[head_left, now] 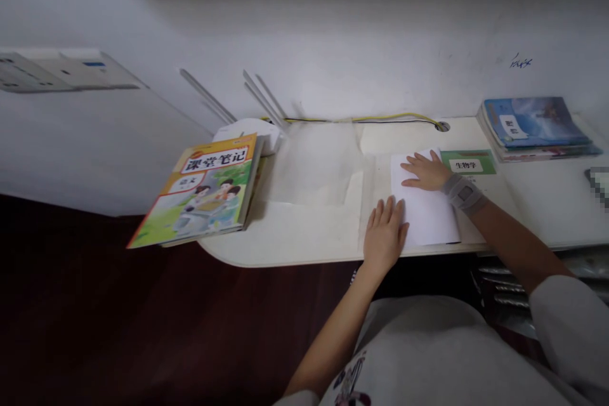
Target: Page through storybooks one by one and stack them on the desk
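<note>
My left hand lies flat with fingers stretched out, at the near left edge of a white page. Higher up on the same page, my right hand presses down with its fingers spread; a grey band circles that wrist. Under and to the right of the page is a book with a green and pale cover. Whether the page belongs to this book I cannot tell. A clear plastic sheet lies to the left, and a see-through edge shows beside the page.
A stack of books with a colourful yellow-green cover overhangs the desk's left end. Behind it stands a white router with upright antennas. A blue-covered book stack sits at the back right. A yellow cable runs along the wall.
</note>
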{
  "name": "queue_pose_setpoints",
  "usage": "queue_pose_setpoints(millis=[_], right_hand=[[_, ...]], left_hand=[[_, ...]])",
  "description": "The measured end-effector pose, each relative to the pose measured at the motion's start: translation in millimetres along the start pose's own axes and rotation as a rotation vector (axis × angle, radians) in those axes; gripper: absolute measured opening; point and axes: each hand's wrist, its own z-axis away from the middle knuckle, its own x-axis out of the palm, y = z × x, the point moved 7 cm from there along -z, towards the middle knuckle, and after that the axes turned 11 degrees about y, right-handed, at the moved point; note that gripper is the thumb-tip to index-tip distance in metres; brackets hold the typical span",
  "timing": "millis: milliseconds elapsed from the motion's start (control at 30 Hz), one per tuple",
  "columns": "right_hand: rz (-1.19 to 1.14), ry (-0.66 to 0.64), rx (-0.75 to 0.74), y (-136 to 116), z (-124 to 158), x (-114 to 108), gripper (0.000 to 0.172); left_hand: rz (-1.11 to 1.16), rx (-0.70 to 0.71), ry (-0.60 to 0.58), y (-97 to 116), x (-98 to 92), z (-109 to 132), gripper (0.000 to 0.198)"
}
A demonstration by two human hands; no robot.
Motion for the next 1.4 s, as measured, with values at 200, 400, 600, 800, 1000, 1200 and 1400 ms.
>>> queue_pose_setpoints(millis=[200,400,600,800,1000,1200,1400], right_hand=[[-0.224,0.391,0.084,37,8,-21,0.052],[-0.309,0.458,0.182,51,19,6,0.052],[-0.366,0.512,0.232,55,21,6,0.046],[-0.433,0.417,0.295,69,23,14,0.056],[-0.404,0.374,0.220,58,22,21,0.055],[-0.603,0.482,0.270,66,23,20,0.057],[-0.668,0.617,0.379,79,26,15,0.045]], left_hand=[[0.053,0.004,0.020,0,-9.2,1,0.049],[0.063,0.143,-0.055,45,-6.2,-22,0.058],[-0.058,0.146,-0.238,51,21.0,-30,0.074],[-0.103,0.154,-0.235,41,20.5,-22,0.069],[-0.143,0.155,-0.225,41,14.8,-21,0.066],[-0.219,0.111,-0.268,27,12.4,-27,0.060],[-0.142,0.215,-0.202,46,0.0,-22,0.063]])
